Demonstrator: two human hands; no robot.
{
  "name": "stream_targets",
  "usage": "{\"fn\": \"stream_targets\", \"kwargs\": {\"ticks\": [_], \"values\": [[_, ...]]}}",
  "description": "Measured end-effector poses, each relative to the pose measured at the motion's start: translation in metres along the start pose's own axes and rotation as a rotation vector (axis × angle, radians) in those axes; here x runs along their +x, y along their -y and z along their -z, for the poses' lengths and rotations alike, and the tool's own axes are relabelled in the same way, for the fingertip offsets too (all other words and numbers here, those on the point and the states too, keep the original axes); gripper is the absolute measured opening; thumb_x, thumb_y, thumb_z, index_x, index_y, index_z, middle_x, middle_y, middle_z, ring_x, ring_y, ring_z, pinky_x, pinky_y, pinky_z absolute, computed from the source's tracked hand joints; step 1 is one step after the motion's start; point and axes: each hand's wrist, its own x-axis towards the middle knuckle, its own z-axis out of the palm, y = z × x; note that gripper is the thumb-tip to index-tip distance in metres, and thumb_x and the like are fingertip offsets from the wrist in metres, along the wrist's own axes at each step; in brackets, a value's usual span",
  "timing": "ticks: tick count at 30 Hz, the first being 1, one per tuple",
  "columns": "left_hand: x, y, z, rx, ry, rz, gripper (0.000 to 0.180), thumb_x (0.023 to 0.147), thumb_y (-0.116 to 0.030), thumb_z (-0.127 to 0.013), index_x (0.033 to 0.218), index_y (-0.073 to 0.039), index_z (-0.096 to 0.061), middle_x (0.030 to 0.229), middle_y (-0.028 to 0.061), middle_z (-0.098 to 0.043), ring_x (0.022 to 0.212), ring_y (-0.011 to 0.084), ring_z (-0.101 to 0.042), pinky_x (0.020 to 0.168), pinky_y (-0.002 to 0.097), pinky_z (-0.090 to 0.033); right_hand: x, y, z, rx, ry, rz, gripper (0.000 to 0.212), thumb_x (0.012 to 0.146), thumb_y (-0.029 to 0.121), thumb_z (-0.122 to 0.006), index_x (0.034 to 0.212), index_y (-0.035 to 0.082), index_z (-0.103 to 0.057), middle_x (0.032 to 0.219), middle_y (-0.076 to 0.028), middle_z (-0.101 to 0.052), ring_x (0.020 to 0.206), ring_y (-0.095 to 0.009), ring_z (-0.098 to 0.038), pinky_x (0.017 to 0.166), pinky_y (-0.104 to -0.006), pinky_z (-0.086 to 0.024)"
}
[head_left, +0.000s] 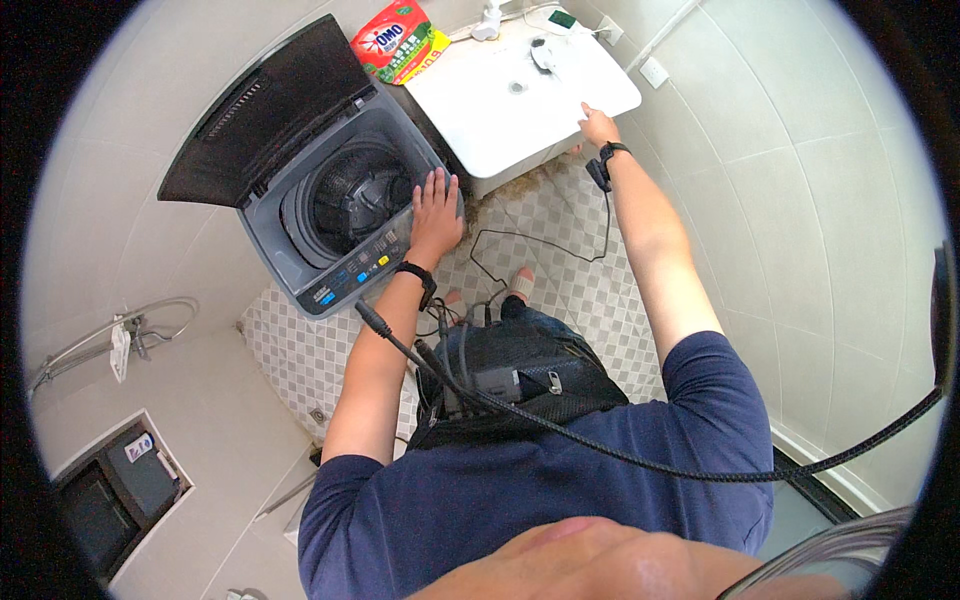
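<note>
A grey top-loading washing machine (pixel 282 222) stands on the left with its black lid (pixel 270 95) raised. Its dark drum (pixel 360 190) shows inside. My left hand (pixel 436 218) lies flat on the machine's right front corner, fingers stretched out, beside the control panel (pixel 350 272). Farther right, my right hand (pixel 599 127) grips the front edge of a white washbasin (pixel 480 120). One digit rests on top of the rim, and fingertips show below it.
A red and green detergent bag (pixel 398 42) stands behind the machine and basin. A white faucet (pixel 487 22) is at the basin's back. Cables (pixel 540 233) hang from my wrist toward a black waist bag (pixel 520 370). Tiled wall (pixel 800 170) rises at right.
</note>
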Motion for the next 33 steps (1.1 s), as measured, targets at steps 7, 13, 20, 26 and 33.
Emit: {"fn": "stream_targets", "kwargs": {"ticks": [7,13,20,26,33], "values": [[0.0,-0.002,0.002,0.013,0.0,0.004,0.092,0.1,-0.032,-0.074,0.178,-0.008,-0.03,0.185,0.0231,-0.022,0.171,0.04,-0.02,0.136,0.0615,-0.02,-0.029,0.011,-0.024,0.629,0.259,-0.202,0.071,0.108,0.023,-0.069,0.175,0.017,-0.044,0.076,0.0,-0.06,0.055,-0.013,-0.049,0.047,-0.0352,-0.04],[-0.001,0.0,0.001,-0.01,-0.026,-0.015,0.093,0.1,-0.032,-0.074,0.178,-0.009,-0.029,0.185,0.0223,-0.022,0.171,0.0401,-0.022,0.136,0.0611,-0.021,-0.09,0.039,-0.028,1.057,0.307,-0.296,0.068,0.111,0.02,-0.067,0.175,0.015,-0.043,0.078,0.003,-0.055,0.054,-0.008,-0.043,0.043,-0.0264,-0.034],[-0.003,-0.001,0.003,-0.024,-0.031,-0.003,0.096,0.099,-0.031,-0.075,0.179,-0.01,-0.027,0.185,0.021,-0.023,0.171,0.0394,-0.022,0.137,0.0599,-0.021,-0.057,0.054,-0.036,1.346,0.088,-0.402,0.072,0.113,0.019,-0.061,0.178,0.019,-0.031,0.079,0.0,-0.056,0.055,-0.009,-0.044,0.044,-0.0275,-0.035],[-0.003,-0.002,0.005,-0.011,-0.03,0.001,0.095,0.099,-0.031,-0.076,0.178,-0.009,-0.028,0.184,0.0211,-0.023,0.17,0.0392,-0.023,0.137,0.0597,-0.021,-0.031,0.077,-0.042,1.519,0.175,-0.369,0.072,0.113,0.02,-0.059,0.178,0.022,-0.027,0.077,0.001,-0.052,0.054,-0.009,-0.041,0.045,-0.027,-0.033],[-0.002,-0.002,0.007,-0.029,-0.025,0.006,0.093,0.099,-0.031,-0.076,0.177,-0.008,-0.03,0.184,0.0208,-0.025,0.17,0.0393,-0.024,0.137,0.0601,-0.021,-0.078,0.097,-0.066,1.466,0.227,-0.354,0.073,0.114,0.019,-0.059,0.18,0.022,-0.029,0.076,0.003,-0.052,0.055,-0.009,-0.041,0.046,-0.0271,-0.031]]}}
